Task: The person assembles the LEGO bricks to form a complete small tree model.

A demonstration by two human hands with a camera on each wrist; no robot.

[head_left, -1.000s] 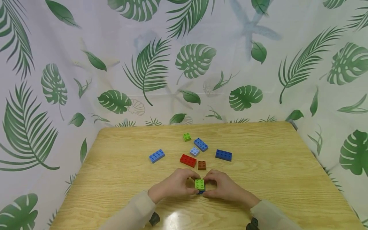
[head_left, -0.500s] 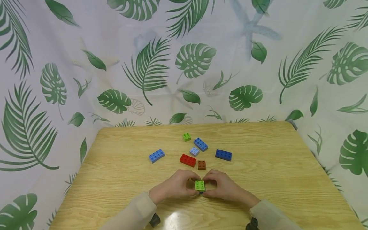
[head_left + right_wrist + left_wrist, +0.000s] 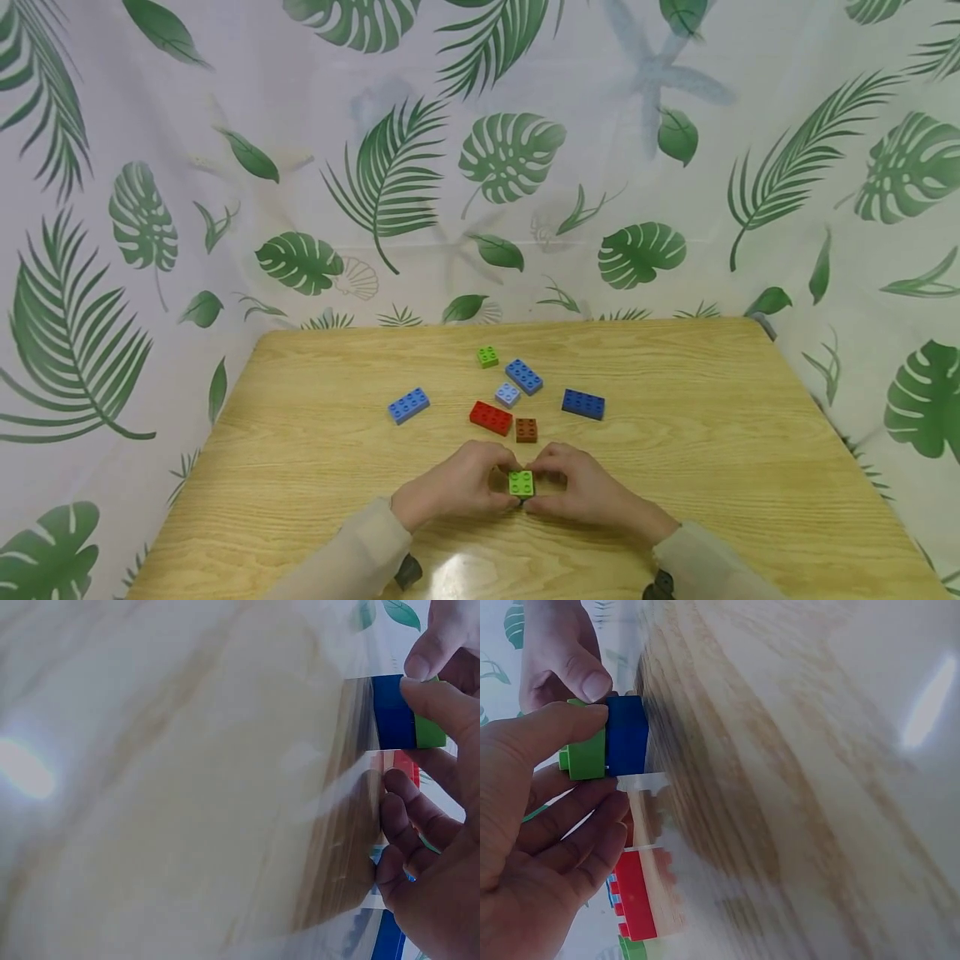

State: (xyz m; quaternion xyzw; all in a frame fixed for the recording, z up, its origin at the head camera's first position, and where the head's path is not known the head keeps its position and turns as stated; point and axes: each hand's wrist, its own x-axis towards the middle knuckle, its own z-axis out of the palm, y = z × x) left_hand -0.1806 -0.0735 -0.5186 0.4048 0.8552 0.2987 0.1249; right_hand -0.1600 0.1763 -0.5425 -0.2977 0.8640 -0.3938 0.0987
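A lime-green toy building brick [image 3: 521, 483] sits on top of a dark blue building brick [image 3: 627, 736], near the front of the table. Both wrist views show the pair meeting along a straight seam, the blue one standing on the tabletop. From the left side, my left hand [image 3: 463, 482] pinches the green brick between thumb and fingers. My right hand [image 3: 588, 490] pinches the stack from the other side, its thumb tip at the seam in the right wrist view. In the head view the green brick hides nearly all of the blue one.
Just beyond the hands lie a brown brick [image 3: 527, 430] and a red brick [image 3: 491, 417]. Farther back are a pale blue brick [image 3: 507, 394], a blue brick [image 3: 523, 377] and another green brick [image 3: 487, 357]. Blue bricks lie left [image 3: 408, 406] and right [image 3: 583, 404].
Less of the blue brick shows below the green one than a second ago. My right thumb has shifted slightly left. The other bricks have stayed in place.
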